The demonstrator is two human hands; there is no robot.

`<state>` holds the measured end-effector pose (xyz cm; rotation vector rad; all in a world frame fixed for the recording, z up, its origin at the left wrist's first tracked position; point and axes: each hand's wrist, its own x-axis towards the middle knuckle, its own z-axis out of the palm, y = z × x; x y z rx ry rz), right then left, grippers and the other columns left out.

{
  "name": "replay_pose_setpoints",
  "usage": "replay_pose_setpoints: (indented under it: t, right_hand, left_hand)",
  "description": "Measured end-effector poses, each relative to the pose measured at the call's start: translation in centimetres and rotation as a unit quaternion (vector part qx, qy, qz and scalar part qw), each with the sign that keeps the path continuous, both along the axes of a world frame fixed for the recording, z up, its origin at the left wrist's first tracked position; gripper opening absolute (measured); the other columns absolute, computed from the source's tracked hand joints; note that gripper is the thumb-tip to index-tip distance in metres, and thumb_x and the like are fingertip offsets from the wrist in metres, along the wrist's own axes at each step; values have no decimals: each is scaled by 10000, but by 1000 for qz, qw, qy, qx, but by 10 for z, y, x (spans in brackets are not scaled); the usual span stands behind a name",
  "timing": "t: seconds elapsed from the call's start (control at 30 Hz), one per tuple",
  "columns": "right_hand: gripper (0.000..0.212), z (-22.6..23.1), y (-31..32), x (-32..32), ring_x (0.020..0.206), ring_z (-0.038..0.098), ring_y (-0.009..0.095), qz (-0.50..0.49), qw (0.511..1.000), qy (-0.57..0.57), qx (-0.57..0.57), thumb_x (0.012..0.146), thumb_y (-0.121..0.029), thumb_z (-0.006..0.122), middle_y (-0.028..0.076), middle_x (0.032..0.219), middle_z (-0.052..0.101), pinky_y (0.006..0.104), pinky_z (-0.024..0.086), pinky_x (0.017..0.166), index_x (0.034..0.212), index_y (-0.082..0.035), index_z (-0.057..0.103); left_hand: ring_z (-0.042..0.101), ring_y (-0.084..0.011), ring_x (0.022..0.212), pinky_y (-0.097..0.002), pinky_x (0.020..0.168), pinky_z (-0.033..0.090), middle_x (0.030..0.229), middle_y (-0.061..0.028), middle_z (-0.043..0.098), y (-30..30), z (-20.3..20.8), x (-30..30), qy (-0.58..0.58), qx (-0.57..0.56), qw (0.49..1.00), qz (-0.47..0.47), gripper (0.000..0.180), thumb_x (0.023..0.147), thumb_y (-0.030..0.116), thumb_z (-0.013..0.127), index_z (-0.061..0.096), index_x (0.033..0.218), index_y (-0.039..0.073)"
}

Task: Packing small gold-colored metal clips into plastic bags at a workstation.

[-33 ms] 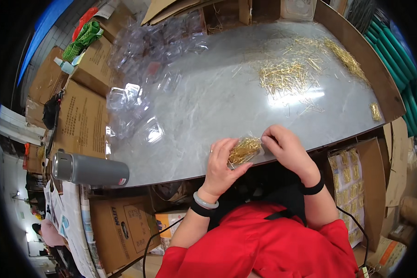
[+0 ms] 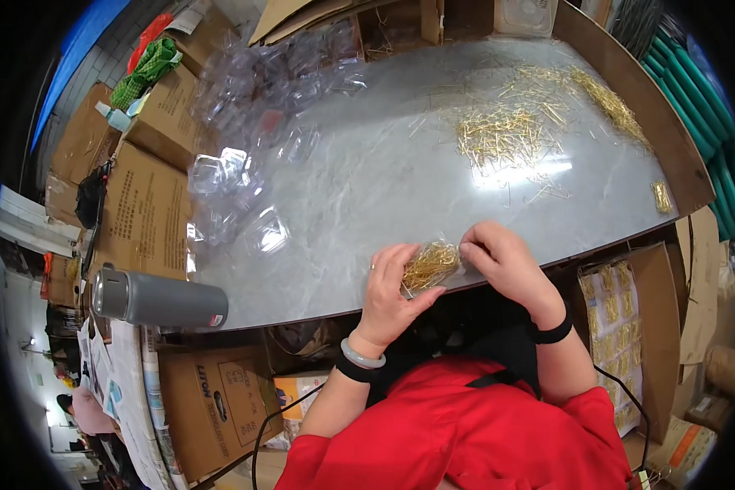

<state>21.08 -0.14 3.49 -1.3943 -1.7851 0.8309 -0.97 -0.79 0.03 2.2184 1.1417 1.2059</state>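
At the near edge of the grey marble table point(image 2: 367, 188), both my hands hold one small clear plastic case of thin gold pins point(image 2: 431, 265). My left hand point(image 2: 390, 287) cups it from below and from the left, with a pale bangle and a black band on that wrist. My right hand point(image 2: 502, 260) pinches the case's right end, and its wrist carries a black band. Loose gold pins point(image 2: 498, 135) lie heaped farther out on the table, and another streak of pins point(image 2: 608, 102) runs toward the far right edge.
A heap of empty clear plastic cases point(image 2: 245, 147) covers the table's left side. A grey flask point(image 2: 159, 300) lies on cardboard boxes point(image 2: 147, 212) to the left. Green tubes point(image 2: 710, 122) line the right rim. Under the table at right is a box with packed pins point(image 2: 612, 327).
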Motion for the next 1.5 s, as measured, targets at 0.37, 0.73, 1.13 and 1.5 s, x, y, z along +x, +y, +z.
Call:
replay_pose_setpoints:
  t: [0.37, 0.73, 1.13, 1.5]
  right_hand:
    - [86, -17, -14, -17, 759, 623, 340, -116, 981, -4, 155, 883, -74, 661, 121, 846, 600, 437, 495, 660, 969, -67, 669]
    - [91, -24, -5, -26, 736, 639, 333, -73, 967, -118, 212, 874, -50, 642, 121, 858, 606, 424, 514, 635, 959, -79, 652]
    - [94, -8, 11, 3, 794, 632, 353, 41, 999, -9, 24, 910, -90, 653, 154, 887, 621, 401, 509, 681, 967, -17, 640]
    - [149, -17, 1, -35, 780, 634, 346, -89, 960, -111, 240, 861, -29, 640, 131, 920, 598, 438, 521, 677, 1000, -75, 611]
  left_hand:
    - [571, -322, 1110, -387, 946, 489, 1220, -150, 587, 0, 0, -2, 13, 4, 1000, 10, 725, 665, 161, 903, 552, 1284, 19]
    - [566, -359, 1111, -431, 963, 463, 1222, -161, 589, 1, -1, -1, 1, -6, 1000, -6, 694, 686, 201, 893, 553, 1263, 19]
    - [567, -375, 1114, -455, 974, 445, 1217, -166, 593, 1, 0, -3, -4, -10, 1000, -17, 671, 700, 216, 880, 558, 1260, 34]
    - [564, -337, 1079, -434, 945, 463, 1189, -128, 601, -1, 3, 0, 20, 15, 1000, -6, 572, 683, 179, 876, 619, 1178, 52]
